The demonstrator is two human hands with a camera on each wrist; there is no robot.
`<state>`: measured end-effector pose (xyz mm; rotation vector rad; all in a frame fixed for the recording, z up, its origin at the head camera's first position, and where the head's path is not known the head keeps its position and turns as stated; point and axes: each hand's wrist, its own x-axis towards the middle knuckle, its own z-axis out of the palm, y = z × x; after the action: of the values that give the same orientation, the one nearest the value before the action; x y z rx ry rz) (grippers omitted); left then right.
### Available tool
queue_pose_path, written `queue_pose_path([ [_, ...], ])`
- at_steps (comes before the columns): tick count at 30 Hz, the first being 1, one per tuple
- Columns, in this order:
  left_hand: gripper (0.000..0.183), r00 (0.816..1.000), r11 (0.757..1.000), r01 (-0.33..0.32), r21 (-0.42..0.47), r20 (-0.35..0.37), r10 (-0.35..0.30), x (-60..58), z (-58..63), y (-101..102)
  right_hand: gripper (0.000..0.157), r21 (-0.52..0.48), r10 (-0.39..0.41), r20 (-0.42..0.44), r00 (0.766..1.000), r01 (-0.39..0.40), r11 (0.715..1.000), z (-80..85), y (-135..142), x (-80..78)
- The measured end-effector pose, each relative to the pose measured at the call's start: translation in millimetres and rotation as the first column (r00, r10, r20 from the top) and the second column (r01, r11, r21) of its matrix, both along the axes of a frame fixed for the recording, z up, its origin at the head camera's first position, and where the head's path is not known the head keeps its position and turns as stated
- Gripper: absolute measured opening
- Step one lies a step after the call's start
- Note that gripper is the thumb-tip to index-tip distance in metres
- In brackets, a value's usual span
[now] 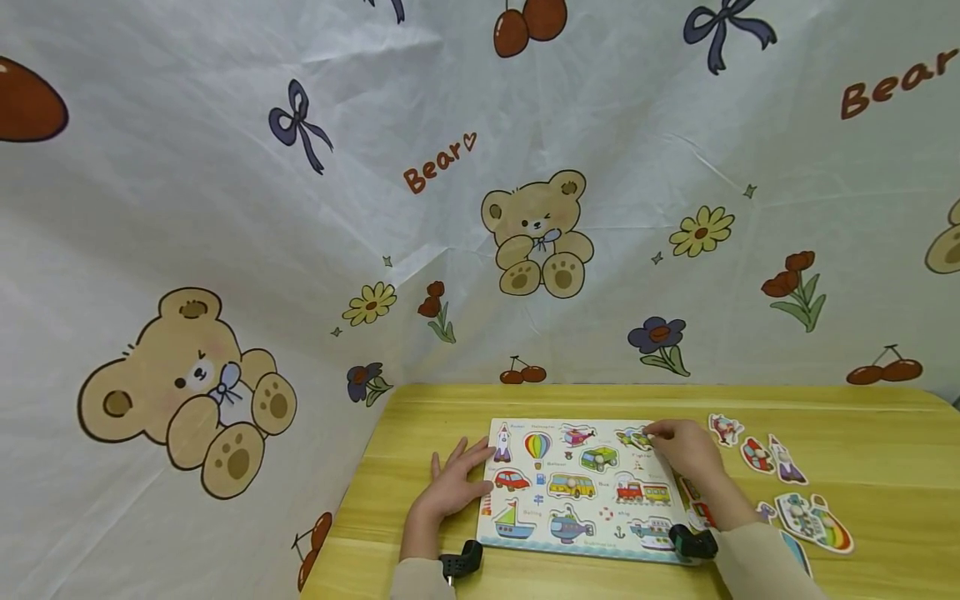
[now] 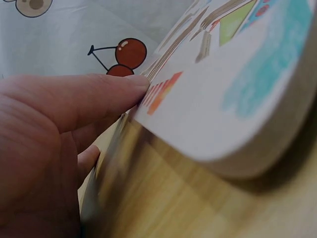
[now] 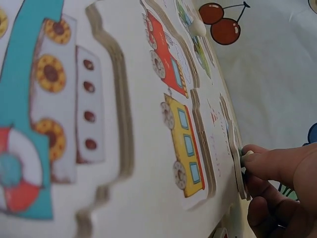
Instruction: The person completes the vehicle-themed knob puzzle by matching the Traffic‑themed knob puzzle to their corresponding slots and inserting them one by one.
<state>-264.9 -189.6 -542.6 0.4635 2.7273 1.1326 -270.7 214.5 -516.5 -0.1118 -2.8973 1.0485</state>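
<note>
A white picture puzzle board (image 1: 542,528) lies flat on the yellow wooden table (image 1: 431,417), and at its far right corner the right hand (image 1: 688,450) pinches the small knob of a plane piece (image 1: 632,437) between thumb and finger; whether that piece sits fully down in its slot I cannot tell. The left hand (image 1: 450,487) has its fingers loosely spread, with fingertips touching the left edge of the board. A green truck (image 1: 600,458) is just to the near left of the plane, with a yellow bus (image 1: 572,486) nearer and a red and yellow train (image 1: 642,492) on the near right. Loose pieces lie on the table right of the board, among them a rocket piece (image 1: 787,462) and, nearer, a rainbow piece (image 1: 834,528). Behind the table hangs a pale cloth (image 1: 615,133) printed with bears, bows and flowers
</note>
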Motion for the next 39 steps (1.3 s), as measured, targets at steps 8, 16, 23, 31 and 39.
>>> queue_pose_path([
  [8, 0.057, 1.000, 1.000, -0.002, 0.004, 0.000, 0.002, 0.7, 0.7, 0.3, 0.026, -0.008, 0.017, -0.020, 1.000, -0.018, 1.000, -0.7, -7.5, -2.5],
  [16, 0.057, 1.000, 1.000, -0.003, 0.005, -0.001, 0.003, 1.9, 1.0, -0.1, 0.027, -0.023, 0.011, 0.000, 1.000, -0.011, 1.000, 1.7, -17.4, -2.2],
  [23, 0.056, 1.000, 1.000, -0.007, 0.011, 0.003, 0.007, 1.7, 1.2, 0.6, 0.026, -0.029, 0.014, -0.001, 1.000, -0.014, 0.999, 4.0, -24.5, -2.2],
  [31, 0.056, 1.000, 1.000, -0.005, 0.017, 0.003, 0.005, 2.4, 2.6, 1.2, 0.026, -0.021, 0.024, 0.024, 0.999, -0.024, 0.999, 3.2, -26.5, -2.5],
  [39, 0.056, 1.000, 1.000, -0.002, 0.009, -0.002, 0.002, 2.7, 3.8, 0.8, 0.026, -0.015, 0.035, 0.006, 0.999, -0.035, 0.999, 2.0, -26.3, -1.6],
])
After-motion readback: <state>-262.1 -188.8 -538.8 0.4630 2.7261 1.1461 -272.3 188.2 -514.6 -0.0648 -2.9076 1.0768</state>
